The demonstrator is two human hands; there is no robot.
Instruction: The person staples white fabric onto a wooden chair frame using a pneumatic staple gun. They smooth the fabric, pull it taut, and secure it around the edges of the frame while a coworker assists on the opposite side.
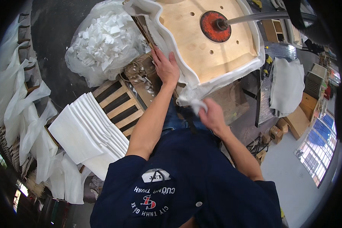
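A pale wooden seat panel (pixel 186 41) lies underside up, with white padding (pixel 190 70) wrapped around its edge. My left hand (pixel 166 68) is at the panel's left side, thumb against the padding and fingers around the outer edge. By the near corner, my right hand (pixel 213 117) is closed on a piece of white padding (pixel 197 105), which is smeared by motion. Whether that piece is joined to the padding on the seat I cannot tell. On the panel sits a round red disc (pixel 216 26) with a metal rod running off to the right.
To the left stand a clear bag of white foam scraps (pixel 106 41), a slatted wooden pallet (pixel 119 102) and a stack of white padding sheets (pixel 87 129). White sheets hang at far left (pixel 34 125). Right, more sheets (pixel 287 87) lie on a wrapped table (pixel 268 93).
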